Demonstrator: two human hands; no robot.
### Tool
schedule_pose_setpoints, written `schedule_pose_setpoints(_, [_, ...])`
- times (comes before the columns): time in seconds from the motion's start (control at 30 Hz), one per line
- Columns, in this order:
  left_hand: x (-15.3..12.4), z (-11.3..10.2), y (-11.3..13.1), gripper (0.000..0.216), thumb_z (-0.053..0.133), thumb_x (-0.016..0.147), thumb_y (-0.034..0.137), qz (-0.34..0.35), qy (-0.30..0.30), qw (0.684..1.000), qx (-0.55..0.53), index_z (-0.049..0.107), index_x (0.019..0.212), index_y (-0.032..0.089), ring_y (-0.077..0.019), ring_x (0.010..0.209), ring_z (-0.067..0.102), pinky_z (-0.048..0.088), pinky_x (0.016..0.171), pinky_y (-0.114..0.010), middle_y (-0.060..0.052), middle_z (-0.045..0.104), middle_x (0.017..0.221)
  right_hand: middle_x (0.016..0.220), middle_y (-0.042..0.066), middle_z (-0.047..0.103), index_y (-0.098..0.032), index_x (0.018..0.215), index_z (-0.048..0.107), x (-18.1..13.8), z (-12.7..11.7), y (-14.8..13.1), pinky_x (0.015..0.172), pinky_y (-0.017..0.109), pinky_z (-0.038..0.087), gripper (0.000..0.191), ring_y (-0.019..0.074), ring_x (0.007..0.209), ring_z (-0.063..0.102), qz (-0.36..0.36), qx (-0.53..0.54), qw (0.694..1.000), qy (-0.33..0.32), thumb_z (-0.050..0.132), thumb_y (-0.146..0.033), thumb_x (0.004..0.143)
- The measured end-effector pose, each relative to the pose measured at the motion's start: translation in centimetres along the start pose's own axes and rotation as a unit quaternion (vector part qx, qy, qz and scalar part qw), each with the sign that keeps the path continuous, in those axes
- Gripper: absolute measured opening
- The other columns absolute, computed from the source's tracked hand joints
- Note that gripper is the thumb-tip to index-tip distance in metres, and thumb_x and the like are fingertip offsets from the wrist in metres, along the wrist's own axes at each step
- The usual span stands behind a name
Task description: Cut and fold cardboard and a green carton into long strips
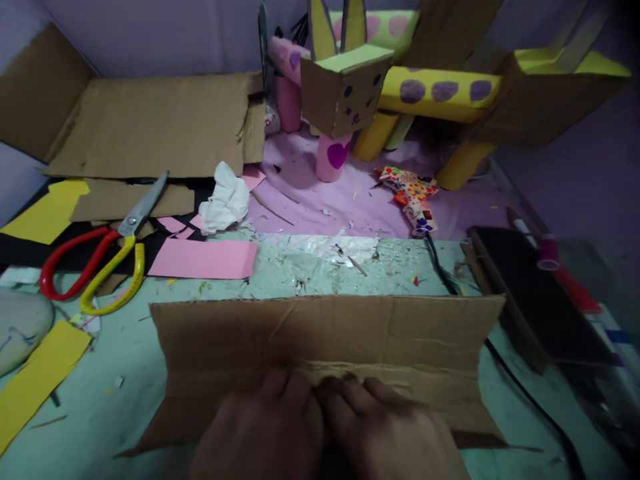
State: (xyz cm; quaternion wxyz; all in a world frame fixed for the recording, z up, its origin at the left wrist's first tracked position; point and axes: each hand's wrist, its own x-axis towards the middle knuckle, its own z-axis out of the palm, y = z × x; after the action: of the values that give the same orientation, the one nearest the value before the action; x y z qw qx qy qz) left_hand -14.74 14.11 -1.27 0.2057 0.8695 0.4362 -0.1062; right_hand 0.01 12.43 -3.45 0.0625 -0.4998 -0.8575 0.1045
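Observation:
A creased brown cardboard piece (350, 327) lies before me on the green tabletop, its far flap standing up and its near part tilting toward me. My left hand (270, 427) and my right hand (380, 427) are side by side at its middle. Both have bent fingers pressed together against the cardboard near the crease. The undersides of the fingers are hidden, and the hands are somewhat blurred. Beyond the far flap lie a pink paper strip (205, 259) and, further left, scissors (130, 227) with one red and one yellow handle loop.
A large cardboard sheet (160, 127) and crumpled tissue (225, 200) lie at the back left. Behind stand a cardboard rabbit-faced figure (345, 90) and a yellow spotted tube figure (440, 93). A flower-patterned glue gun (410, 197) trails a black cord (530, 393) past a dark phone (535, 293).

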Motion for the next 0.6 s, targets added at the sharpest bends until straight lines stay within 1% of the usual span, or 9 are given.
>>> schedule_pose_setpoints(0.1, [1.0,-0.8,-0.5,0.026,0.054,0.056,0.004,-0.018,-0.095,0.994,-0.052,0.067,0.072,0.020,-0.0254,0.064,0.066,0.053,0.052,-0.034,-0.003,0.071,0.075,0.060,-0.007,0.068,-0.024,0.064,0.063,0.9,-0.3,0.7,0.036,0.022,0.036,0.025,0.0151,0.049,0.062,0.007,0.042,0.995,-0.090,0.060,-0.007,0.047])
schedule_pose_setpoints(0.13, [1.1,-1.0,-0.6,0.026,0.056,0.053,0.005,-0.021,-0.104,0.993,-0.057,0.067,0.071,0.019,-0.0264,0.064,0.067,0.053,0.055,-0.036,-0.003,0.071,0.074,0.062,-0.006,0.069,-0.024,0.066,0.064,0.8,-0.4,1.1,0.037,0.022,0.038,0.025,0.0166,0.051,0.063,-0.002,0.056,0.993,-0.102,0.061,-0.010,0.045])
schedule_pose_setpoints(0.2, [0.9,-1.1,-0.6,0.030,0.053,0.052,0.003,-0.028,-0.073,0.996,-0.041,0.067,0.073,0.020,-0.0254,0.064,0.066,0.053,0.057,-0.037,-0.003,0.071,0.074,0.070,-0.004,0.070,-0.025,0.073,0.065,0.0,-0.8,2.1,0.041,0.023,0.043,0.026,0.0181,0.057,0.065,-0.011,0.067,0.993,-0.094,0.062,-0.015,0.049])
schedule_pose_setpoints(0.3, [0.1,-0.7,-0.5,0.033,0.049,0.050,0.001,-0.012,-0.037,0.999,-0.030,0.065,0.071,0.021,-0.0239,0.062,0.065,0.049,0.052,-0.033,-0.002,0.070,0.074,0.084,-0.005,0.071,-0.028,0.081,0.064,-2.1,-1.9,3.8,0.052,0.023,0.049,0.024,0.0166,0.067,0.067,0.028,0.075,0.995,-0.053,0.059,-0.014,0.062])
schedule_pose_setpoints(0.37, [-0.3,-0.5,-0.6,0.032,0.047,0.051,0.002,-0.016,-0.057,0.997,-0.045,0.064,0.069,0.022,-0.0228,0.062,0.065,0.048,0.052,-0.031,-0.001,0.069,0.072,0.089,-0.006,0.071,-0.030,0.086,0.064,-3.4,-2.6,4.9,0.060,0.021,0.051,0.026,0.0141,0.072,0.068,0.051,0.118,0.990,-0.049,0.055,-0.012,0.069])
schedule_pose_setpoints(0.4, [-0.3,-0.6,-0.7,0.033,0.045,0.052,0.001,-0.033,-0.073,0.995,-0.054,0.064,0.069,0.022,-0.0220,0.063,0.065,0.047,0.053,-0.031,-0.001,0.069,0.070,0.088,-0.007,0.071,-0.031,0.089,0.064,-3.8,-2.9,5.3,0.062,0.020,0.051,0.028,0.0128,0.074,0.068,0.057,0.148,0.986,-0.053,0.053,-0.011,0.073])
schedule_pose_setpoints(0.47, [0.0,-0.8,-0.9,0.035,0.042,0.056,-0.001,-0.072,-0.096,0.990,-0.071,0.064,0.070,0.023,-0.0206,0.062,0.064,0.046,0.054,-0.030,-0.001,0.067,0.068,0.082,-0.007,0.071,-0.033,0.093,0.064,-4.0,-3.1,6.0,0.060,0.019,0.049,0.028,0.0118,0.073,0.067,0.074,0.195,0.974,-0.088,0.051,-0.013,0.078])
schedule_pose_setpoints(0.5, [0.3,-1.1,-1.1,0.034,0.042,0.058,0.000,-0.084,-0.100,0.988,-0.082,0.064,0.070,0.024,-0.0209,0.063,0.064,0.045,0.054,-0.030,-0.001,0.067,0.068,0.076,-0.007,0.070,-0.033,0.092,0.065,-3.8,-3.1,6.3,0.057,0.020,0.047,0.025,0.0124,0.069,0.067,0.092,0.207,0.967,-0.114,0.051,-0.016,0.079])
schedule_pose_setpoints(0.6, [1.7,-1.8,-2.0,0.024,0.046,0.063,0.009,-0.094,-0.091,0.985,-0.109,0.064,0.073,0.023,-0.0239,0.067,0.063,0.044,0.055,-0.032,-0.005,0.066,0.073,0.063,-0.005,0.066,-0.026,0.078,0.064,-2.2,-3.1,7.0,0.051,0.023,0.041,0.007,0.0144,0.059,0.062,0.160,0.212,0.947,-0.179,0.060,-0.024,0.074])
